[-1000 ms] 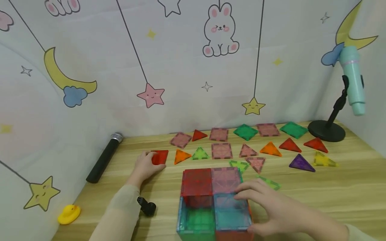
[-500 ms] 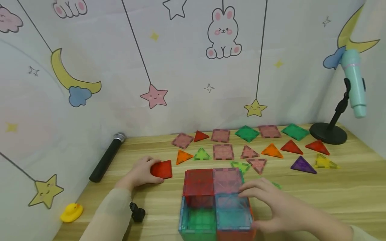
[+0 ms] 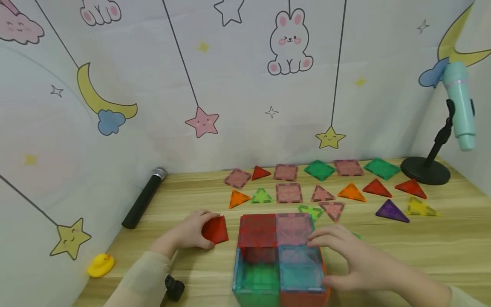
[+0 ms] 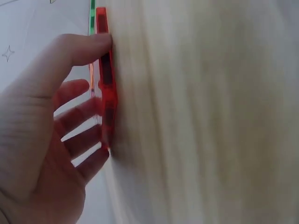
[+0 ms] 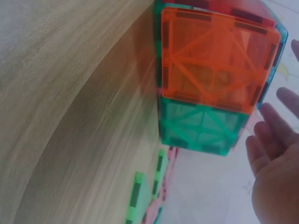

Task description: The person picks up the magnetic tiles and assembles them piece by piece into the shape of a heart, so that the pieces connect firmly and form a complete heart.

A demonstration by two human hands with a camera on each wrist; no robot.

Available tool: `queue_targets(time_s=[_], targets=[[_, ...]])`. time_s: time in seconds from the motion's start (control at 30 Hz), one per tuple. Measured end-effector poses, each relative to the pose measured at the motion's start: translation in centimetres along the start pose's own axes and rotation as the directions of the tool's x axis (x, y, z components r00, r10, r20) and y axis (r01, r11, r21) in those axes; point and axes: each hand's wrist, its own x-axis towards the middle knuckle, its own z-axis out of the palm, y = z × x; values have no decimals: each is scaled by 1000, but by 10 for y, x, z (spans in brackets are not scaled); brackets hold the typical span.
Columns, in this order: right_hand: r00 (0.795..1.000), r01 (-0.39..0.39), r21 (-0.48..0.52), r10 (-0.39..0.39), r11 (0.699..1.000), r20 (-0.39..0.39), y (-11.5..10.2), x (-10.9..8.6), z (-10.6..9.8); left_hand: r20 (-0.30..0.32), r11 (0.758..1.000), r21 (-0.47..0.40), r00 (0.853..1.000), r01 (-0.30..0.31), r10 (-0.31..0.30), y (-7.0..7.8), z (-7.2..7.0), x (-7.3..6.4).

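Observation:
My left hand point(image 3: 192, 232) grips a red square magnetic tile point(image 3: 216, 230) by its edges, thumb on the near side and fingers on the far side. In the left wrist view the red tile point(image 4: 107, 79) lies nearly flat at the tabletop; whether it touches is unclear. To its right stands a box of translucent magnetic tiles point(image 3: 258, 230), with red, pink and blue tiles across the top and an uncovered front-left compartment. My right hand point(image 3: 356, 256) has its fingers spread at the box's right side. In the right wrist view that side shows an orange tile point(image 5: 215, 58) and a green tile point(image 5: 203, 126).
Loose square and triangular tiles, such as a pink square point(image 3: 289, 193) and a purple triangle point(image 3: 392, 211), lie behind the box. A black microphone point(image 3: 143, 198), a yellow duck point(image 3: 101, 265) and a small black object point(image 3: 174, 288) are at left. A mint microphone point(image 3: 458, 106) on a stand is back right.
My left hand has drawn the red tile nearer and rightward, toward the box's left side. My right hand stays at the box's right side. The head view has shifted slightly.

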Motion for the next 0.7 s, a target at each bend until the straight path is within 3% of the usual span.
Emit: queue_targets(time_s=[0.13, 0.3, 0.53, 0.6, 0.7], targets=[[1000, -5, 9, 5, 1000, 4, 2, -1, 0, -34, 998, -6, 998, -58, 58, 12, -2, 0], [1000, 7, 1, -7, 1000, -20, 5, -2, 0, -87, 984, -46, 982, -171, 166, 39, -22, -8], [1000, -2, -10, 2, 1000, -19, 7, 0, -1, -18, 963, -75, 966, -258, 257, 93, -46, -25], [1000, -7, -10, 7, 1000, -15, 7, 1, 0, 7, 947, -92, 951, -308, 310, 105, -47, -31], [1000, -24, -4, 24, 1000, -6, 8, 2, 1, 61, 907, -130, 910, -400, 410, 120, -42, -37]])
